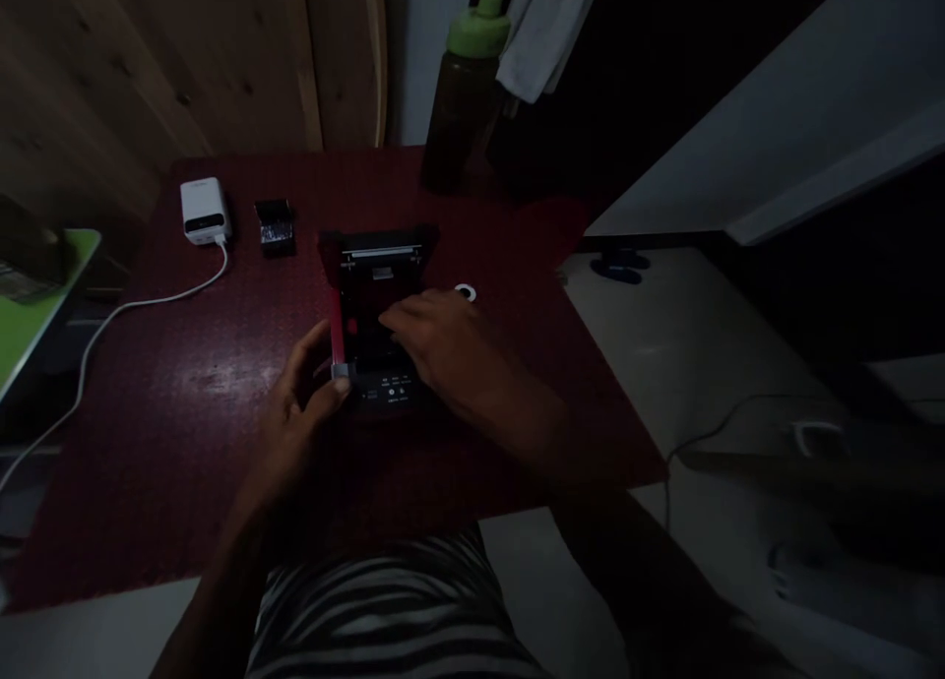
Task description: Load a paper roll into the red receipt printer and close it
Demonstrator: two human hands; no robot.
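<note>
The left hand [291, 418] pinches the red strip [337, 330] between thumb and forefinger; the right hand [443, 344] rests, fingers loosely together, over the open black printer [380, 266].

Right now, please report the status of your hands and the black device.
Left hand on red strip. Right hand on open black device. White ring beside.

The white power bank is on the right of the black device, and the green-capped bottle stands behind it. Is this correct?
No: the white power bank sits left of the black device, as the head view shows. The green-capped bottle stands behind it.
</note>
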